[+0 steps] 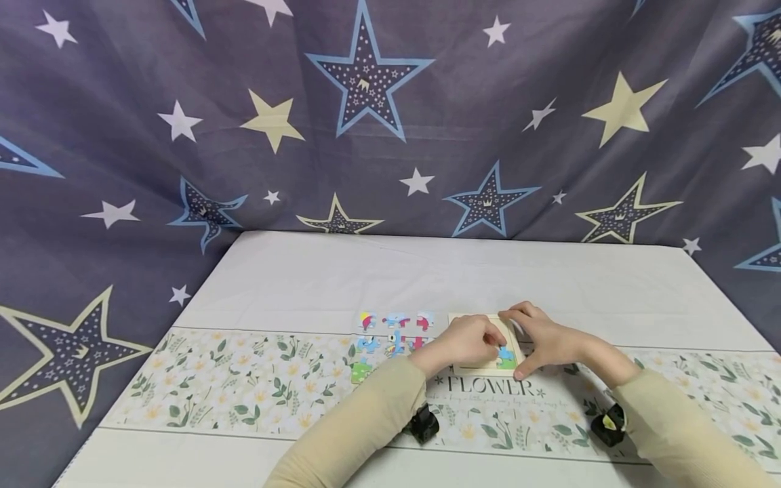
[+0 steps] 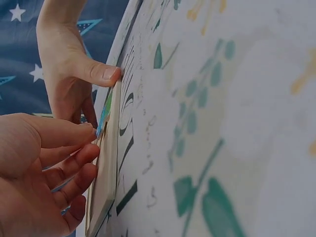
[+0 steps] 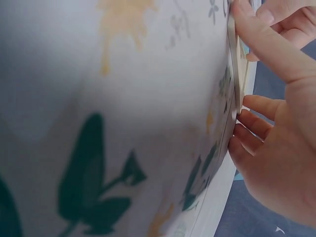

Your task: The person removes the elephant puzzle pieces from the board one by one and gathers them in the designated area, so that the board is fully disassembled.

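Observation:
A shallow wooden puzzle tray [image 1: 482,372] lies on the table. Green-and-blue puzzle pieces [image 1: 506,362] sit in its near right corner. My left hand [image 1: 468,340] reaches over the tray, and in the left wrist view its thumb and forefinger pinch at the edge of a blue puzzle piece [image 2: 99,131] close to the tray floor; most of that piece is hidden by the fingers. My right hand [image 1: 549,341] grips the tray's right side, thumb at the near corner and fingers at the far edge. In the right wrist view those fingers [image 3: 256,121] touch the tray's edge.
Left of the tray lie several loose puzzle pieces [image 1: 368,344] in rows, some partly hidden by the left forearm. A floral runner [image 1: 256,379] with printed lettering crosses the white table [image 1: 342,271]. A star-patterned curtain [image 1: 390,169] hangs behind.

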The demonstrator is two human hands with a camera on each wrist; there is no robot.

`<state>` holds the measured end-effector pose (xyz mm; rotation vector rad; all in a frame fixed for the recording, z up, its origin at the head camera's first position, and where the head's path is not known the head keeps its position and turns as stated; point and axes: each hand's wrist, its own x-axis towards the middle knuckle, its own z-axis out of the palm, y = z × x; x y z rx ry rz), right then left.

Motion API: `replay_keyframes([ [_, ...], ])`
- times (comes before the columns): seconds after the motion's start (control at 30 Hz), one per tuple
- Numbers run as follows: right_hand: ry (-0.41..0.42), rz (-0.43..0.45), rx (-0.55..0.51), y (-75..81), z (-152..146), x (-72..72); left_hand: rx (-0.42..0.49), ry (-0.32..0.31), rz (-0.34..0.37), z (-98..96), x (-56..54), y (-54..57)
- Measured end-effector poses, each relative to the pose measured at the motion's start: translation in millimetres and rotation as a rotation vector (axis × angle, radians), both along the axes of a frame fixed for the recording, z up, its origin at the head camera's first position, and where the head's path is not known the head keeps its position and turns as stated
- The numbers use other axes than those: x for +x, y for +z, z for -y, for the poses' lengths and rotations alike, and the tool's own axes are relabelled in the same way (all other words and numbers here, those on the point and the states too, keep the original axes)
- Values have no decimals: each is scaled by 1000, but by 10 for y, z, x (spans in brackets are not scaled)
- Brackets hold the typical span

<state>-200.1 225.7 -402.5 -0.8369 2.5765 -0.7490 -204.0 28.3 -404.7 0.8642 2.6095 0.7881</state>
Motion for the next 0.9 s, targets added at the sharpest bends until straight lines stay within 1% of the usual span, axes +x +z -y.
replay_keyframes([
  [0.13,-5,-2,2,-10,3,-7,70,14,78,11,-2,14],
  [0.27,-8,-6,11,-28,6,-17,117,17,122,21,-19,12],
  [0.53,1,-12,-1,-53,18,-11,176,9,146,31,-32,-12],
  [0.77,13,-22,-17,-41,5,-6,212,-5,139,9,-26,14],
  [0.9,5,-15,-13,-39,-7,-11,223,-3,141,3,-13,25],
])
